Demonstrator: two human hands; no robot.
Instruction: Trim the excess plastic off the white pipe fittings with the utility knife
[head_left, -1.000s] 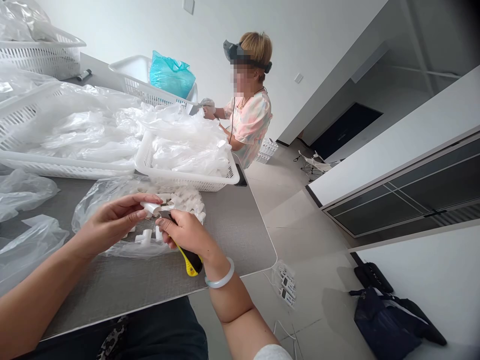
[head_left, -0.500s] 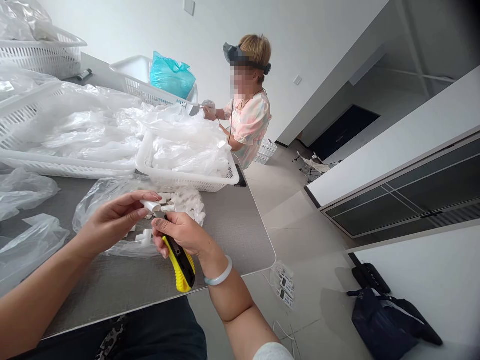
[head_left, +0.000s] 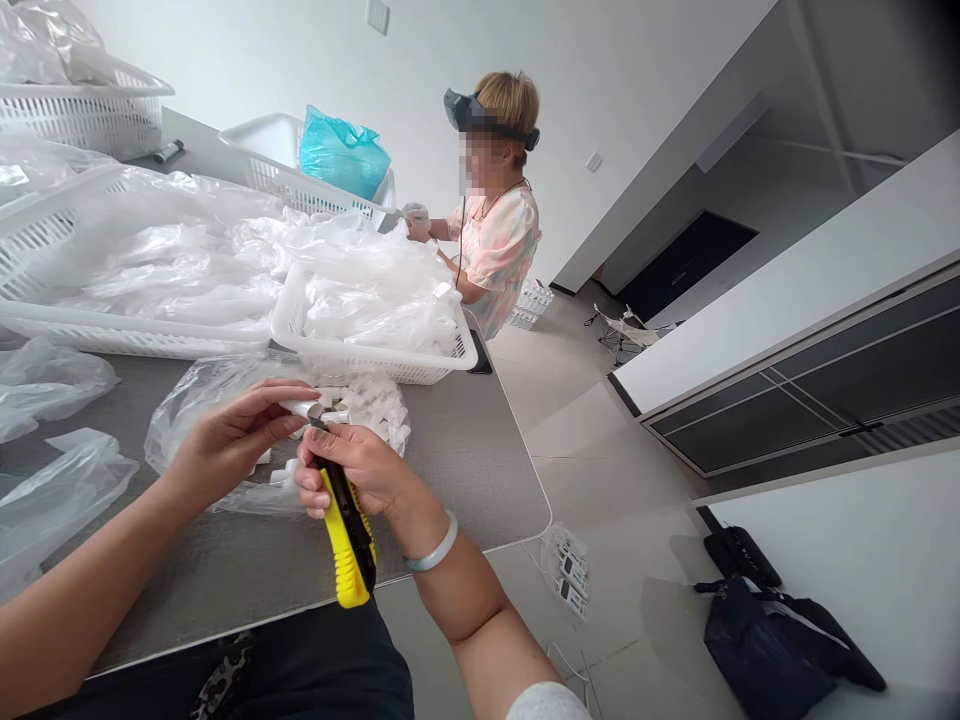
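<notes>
Between the thumb and fingers of my left hand (head_left: pixel 240 432) is a small white plastic pipe fitting (head_left: pixel 300 408), its open end turned right. My right hand (head_left: pixel 356 465) is closed around a yellow and black utility knife (head_left: pixel 347 540), whose handle points down toward me. The knife's blade (head_left: pixel 316 418) is at the fitting's open rim; whether it touches cannot be made out. Behind my hands, many white fittings (head_left: pixel 379 410) lie in a clear plastic bag (head_left: pixel 199 400). Another white fitting (head_left: pixel 283 474) lies on the bag's near edge, partly covered by my right fingers.
White baskets (head_left: pixel 375 362) filled with clear bags stand across the grey table (head_left: pixel 472 470). A blue bag (head_left: pixel 341 155) sits in a far basket. Another person (head_left: pixel 499 225) wearing a headset is at the table's far side. Power strips (head_left: pixel 574 575) lie on the floor.
The utility knife has turned more upright, its handle end swinging down and left. My right hand has shifted slightly left. The left hand keeps its grip on the fitting.
</notes>
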